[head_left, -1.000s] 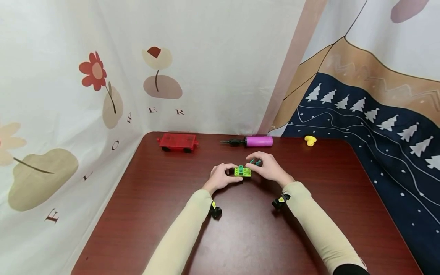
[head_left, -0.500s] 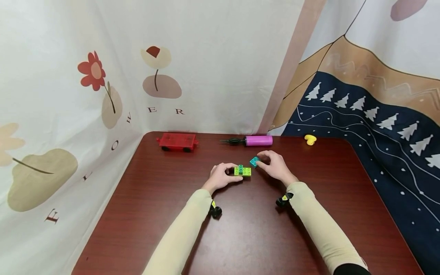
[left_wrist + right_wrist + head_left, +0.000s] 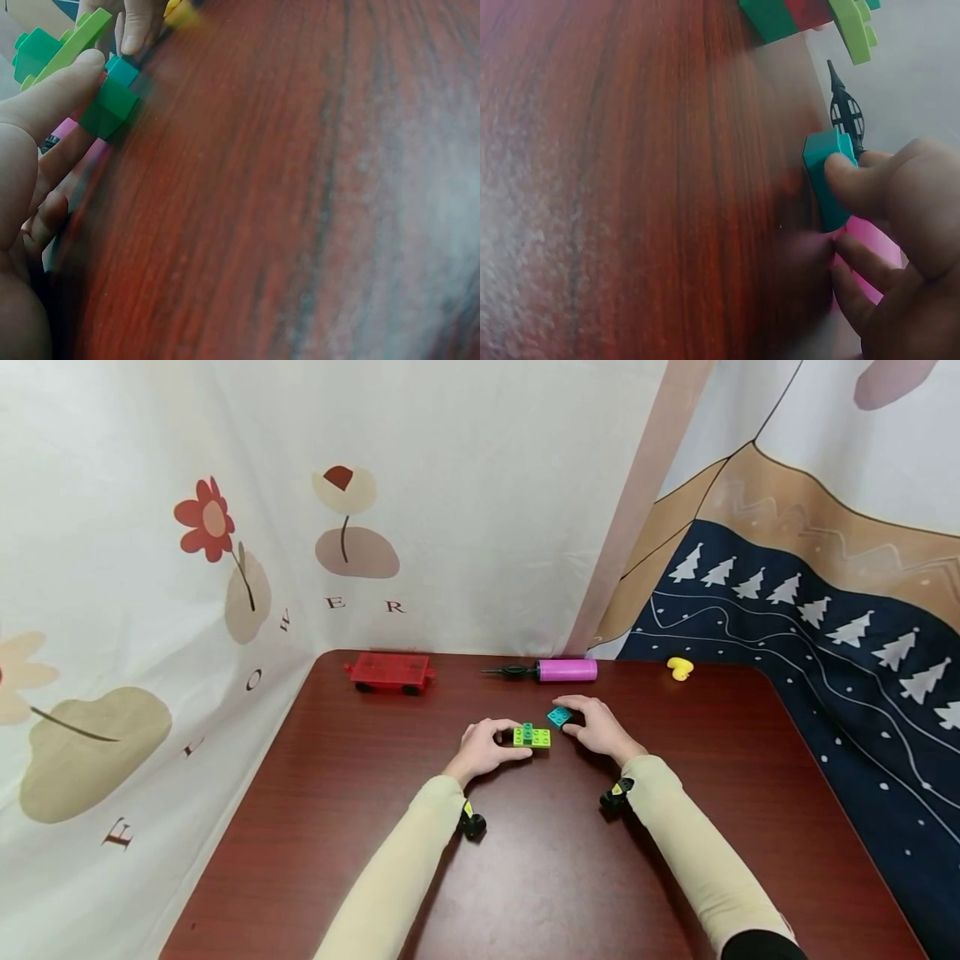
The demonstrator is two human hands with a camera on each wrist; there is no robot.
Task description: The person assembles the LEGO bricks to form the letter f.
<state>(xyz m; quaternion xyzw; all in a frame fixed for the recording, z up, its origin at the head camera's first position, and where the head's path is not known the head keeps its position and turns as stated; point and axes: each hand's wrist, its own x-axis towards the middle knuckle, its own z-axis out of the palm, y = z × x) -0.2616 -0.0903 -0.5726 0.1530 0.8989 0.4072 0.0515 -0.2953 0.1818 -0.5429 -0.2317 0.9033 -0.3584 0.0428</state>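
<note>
In the head view my left hand [image 3: 483, 749] grips a small stack of toy building bricks [image 3: 538, 739] at the middle of the table. The left wrist view shows its lime plate [image 3: 71, 49] with a green brick [image 3: 36, 54] on top and a darker green brick [image 3: 109, 111] below, thumb against the plate's edge. A red part [image 3: 808, 11] of the stack shows in the right wrist view. Just right of and behind the stack, my right hand [image 3: 600, 728] pinches a teal brick [image 3: 558, 717]; its thumb lies on the brick's near side [image 3: 825, 187]. The two hands' pieces are apart.
Along the table's far edge are a red toy wagon [image 3: 392, 672] at left, a purple hand pump [image 3: 567, 671] with a black nozzle, and a small yellow toy [image 3: 680, 668] at right. Printed curtains [image 3: 480, 510] hang behind the dark red wooden table [image 3: 525, 877].
The right hand has drawn back slightly from the stack, and the teal brick, mostly hidden by its fingers earlier, now shows. The left hand has kept its hold on the stack.
</note>
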